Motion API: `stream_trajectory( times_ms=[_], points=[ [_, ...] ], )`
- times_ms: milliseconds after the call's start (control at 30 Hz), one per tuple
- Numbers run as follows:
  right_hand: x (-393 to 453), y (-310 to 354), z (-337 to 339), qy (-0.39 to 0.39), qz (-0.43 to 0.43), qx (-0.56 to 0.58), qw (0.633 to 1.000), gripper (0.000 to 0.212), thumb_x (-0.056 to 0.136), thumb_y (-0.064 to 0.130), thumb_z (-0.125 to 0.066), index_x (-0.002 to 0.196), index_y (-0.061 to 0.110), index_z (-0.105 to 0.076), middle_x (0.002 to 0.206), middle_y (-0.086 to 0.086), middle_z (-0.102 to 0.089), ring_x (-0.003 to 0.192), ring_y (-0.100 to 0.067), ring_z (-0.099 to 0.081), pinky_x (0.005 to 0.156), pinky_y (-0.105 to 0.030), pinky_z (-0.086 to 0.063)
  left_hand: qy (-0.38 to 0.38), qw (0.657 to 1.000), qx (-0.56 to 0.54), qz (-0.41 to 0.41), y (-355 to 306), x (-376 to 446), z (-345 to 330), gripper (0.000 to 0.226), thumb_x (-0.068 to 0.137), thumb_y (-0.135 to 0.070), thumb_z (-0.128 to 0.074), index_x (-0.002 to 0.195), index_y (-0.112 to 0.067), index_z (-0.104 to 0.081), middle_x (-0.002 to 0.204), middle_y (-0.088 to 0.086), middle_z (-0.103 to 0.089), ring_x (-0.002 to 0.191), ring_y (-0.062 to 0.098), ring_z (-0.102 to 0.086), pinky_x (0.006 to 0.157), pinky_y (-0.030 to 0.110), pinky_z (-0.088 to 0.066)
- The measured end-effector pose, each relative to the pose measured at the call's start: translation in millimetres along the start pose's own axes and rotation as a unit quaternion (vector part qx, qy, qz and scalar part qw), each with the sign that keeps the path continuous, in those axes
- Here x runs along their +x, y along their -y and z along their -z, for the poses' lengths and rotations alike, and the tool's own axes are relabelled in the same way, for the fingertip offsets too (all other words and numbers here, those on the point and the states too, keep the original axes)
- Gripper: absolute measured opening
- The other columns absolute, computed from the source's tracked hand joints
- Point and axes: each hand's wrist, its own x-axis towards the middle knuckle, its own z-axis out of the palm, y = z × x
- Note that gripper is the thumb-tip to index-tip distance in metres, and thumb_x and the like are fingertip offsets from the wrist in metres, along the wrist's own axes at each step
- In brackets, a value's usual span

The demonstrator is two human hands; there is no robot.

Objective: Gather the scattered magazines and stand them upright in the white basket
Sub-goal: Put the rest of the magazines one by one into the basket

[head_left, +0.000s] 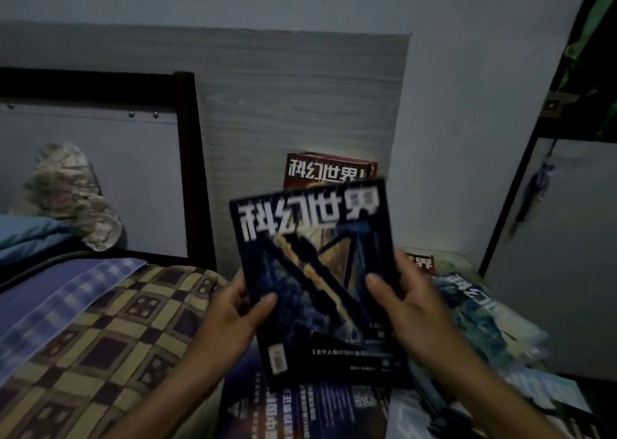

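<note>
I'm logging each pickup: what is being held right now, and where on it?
A dark blue magazine, held by both hands: the left hand grips its left edge, the right hand its right edge, thumbs on the cover.

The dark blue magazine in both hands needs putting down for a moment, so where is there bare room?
Free: the checked brown-and-cream quilt left of the left hand, bordered by the striped blue cloth. Crowded: below and right of the right hand, where the teal magazine and other loose magazines overlap.
</note>
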Motion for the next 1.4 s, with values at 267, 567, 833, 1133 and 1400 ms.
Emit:
stream_trajectory(
  times_ms=[267,567,833,1133,1400],
  points=[
    [6,-43,6,0.005,-0.009,-0.186,0.982,0.036,0.097,0.022,-0.057,0.112,0.055,-0.053,0.106,0.032,-0.065,0.098,0.009,-0.062,0.079,-0.020,-0.052,-0.017,0.989,0.146,0.009,29,17,7,0.042,0.097,-0.007,-0.055,0.101,-0.048,-0.058,0.090,-0.009,-0.071,0.087,0.006,-0.069,0.064,0.024,-0.059],
    [163,-35,3,-0.222,-0.001,-0.124,0.967,0.016,0.093,0.025,-0.060,0.107,0.024,-0.054,0.100,0.003,-0.069,0.089,-0.018,-0.065,0.072,-0.035,-0.050,-0.120,0.955,0.225,-0.149,-17,200,3,0.023,0.093,-0.010,-0.063,0.109,-0.027,-0.062,0.092,-0.004,-0.066,0.078,0.012,-0.067,0.068,0.034,-0.060],
    [222,-112,-19,-0.226,-0.086,-0.152,0.958,0.025,0.095,0.028,-0.058,0.120,0.023,-0.060,0.115,-0.002,-0.068,0.100,-0.024,-0.064,0.086,-0.038,-0.052,-0.154,0.940,0.284,-0.112,51,273,3,0.018,0.091,-0.009,-0.065,0.100,-0.025,-0.064,0.094,0.000,-0.069,0.083,0.019,-0.068,0.073,0.043,-0.061],
    [233,-149,-16,-0.204,-0.168,-0.137,0.955,0.030,0.086,0.012,-0.066,0.114,0.020,-0.059,0.108,0.000,-0.067,0.089,-0.018,-0.063,0.080,-0.033,-0.053,-0.158,0.930,0.332,-0.025,92,281,2,0.042,0.086,-0.010,-0.071,0.127,-0.012,-0.061,0.115,0.009,-0.070,0.104,0.025,-0.066,0.094,0.038,-0.053],
    [101,-117,34,-0.131,-0.121,-0.156,0.972,0.023,0.084,0.010,-0.067,0.088,0.032,-0.063,0.092,0.014,-0.068,0.082,0.001,-0.065,0.067,-0.014,-0.052,-0.102,0.925,0.326,-0.165,63,196,-34,0.057,0.086,-0.005,-0.063,0.140,-0.014,-0.049,0.139,0.014,-0.053,0.125,0.030,-0.050,0.105,0.041,-0.042]
  ],
)
